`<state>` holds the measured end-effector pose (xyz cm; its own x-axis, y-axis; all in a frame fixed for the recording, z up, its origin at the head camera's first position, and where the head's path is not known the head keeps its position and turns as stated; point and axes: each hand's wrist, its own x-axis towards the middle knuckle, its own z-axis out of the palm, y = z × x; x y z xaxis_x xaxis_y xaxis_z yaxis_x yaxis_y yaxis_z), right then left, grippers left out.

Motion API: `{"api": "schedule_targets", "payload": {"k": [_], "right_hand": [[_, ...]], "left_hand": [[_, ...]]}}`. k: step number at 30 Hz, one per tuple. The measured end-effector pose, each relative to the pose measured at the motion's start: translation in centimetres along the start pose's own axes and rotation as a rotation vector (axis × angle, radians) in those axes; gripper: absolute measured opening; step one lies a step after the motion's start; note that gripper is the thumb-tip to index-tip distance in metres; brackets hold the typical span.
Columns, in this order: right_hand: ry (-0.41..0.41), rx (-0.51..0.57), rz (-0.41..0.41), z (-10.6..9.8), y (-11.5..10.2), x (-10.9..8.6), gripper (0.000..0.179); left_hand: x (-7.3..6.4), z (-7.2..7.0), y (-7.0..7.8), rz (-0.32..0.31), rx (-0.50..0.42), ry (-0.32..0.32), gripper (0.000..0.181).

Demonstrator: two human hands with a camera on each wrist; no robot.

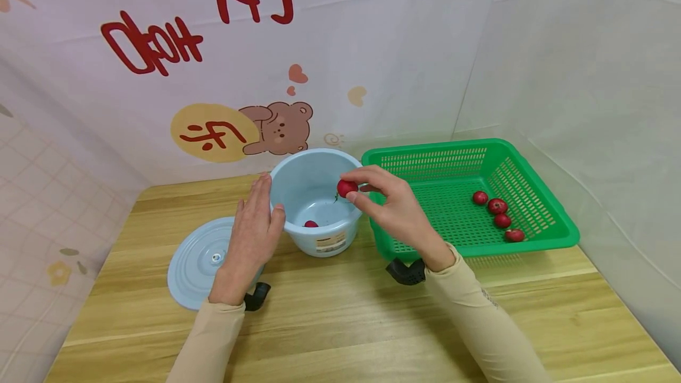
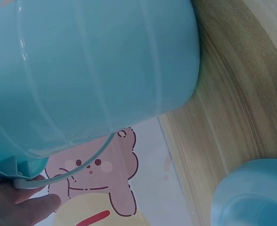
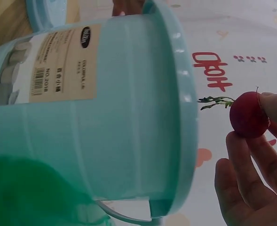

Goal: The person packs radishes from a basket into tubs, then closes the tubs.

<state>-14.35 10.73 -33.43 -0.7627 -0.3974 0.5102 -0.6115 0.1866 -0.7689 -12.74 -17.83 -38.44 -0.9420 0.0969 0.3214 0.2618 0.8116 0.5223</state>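
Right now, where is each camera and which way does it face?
Head: worn on head, facing forward and down at the bucket; left hand, right hand, sleeves show.
Left wrist: worn there, facing the bucket's side; left hand partly shows.
Right wrist: worn there, facing the bucket's label and held radish; both hands show partly.
Both wrist views share the bucket.

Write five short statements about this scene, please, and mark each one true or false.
1. The right hand holds a red radish. True.
2. The left hand is at the rim of the blue bucket. True.
3. The bucket is covered. False: it is open, and the blue lid lies on the table.
4. Four radishes lie in the green basket. True.
5. The basket stands left of the bucket. False: it stands to the right.
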Motion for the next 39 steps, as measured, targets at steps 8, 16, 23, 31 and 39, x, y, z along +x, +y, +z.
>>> {"api": "schedule_targets", "payload": {"k": [8, 16, 23, 31, 39], "right_hand": [[-0.020, -0.173, -0.041, 1.5, 0.6, 0.4, 0.030], [-0.042, -0.308, -0.083, 2.7, 1.2, 0.6, 0.029], [-0.053, -0.431, -0.101, 3.1, 1.4, 0.6, 0.028], [-0.065, -0.418, -0.084, 2.5, 0.7, -0.2, 0.030], [-0.045, -0.378, -0.137, -0.9, -1.2, -1.7, 0.031]], "left_hand": [[0.0, 0.0, 0.0, -0.003, 0.002, -0.002, 0.067], [0.0, 0.0, 0.1, -0.005, 0.010, -0.007, 0.067], [0.0, 0.0, 0.1, -0.005, 0.010, -0.008, 0.067], [0.0, 0.1, -0.1, 0.001, 0.003, 0.000, 0.066], [0.0, 0.1, -0.1, 0.005, -0.001, 0.002, 0.066]]}}
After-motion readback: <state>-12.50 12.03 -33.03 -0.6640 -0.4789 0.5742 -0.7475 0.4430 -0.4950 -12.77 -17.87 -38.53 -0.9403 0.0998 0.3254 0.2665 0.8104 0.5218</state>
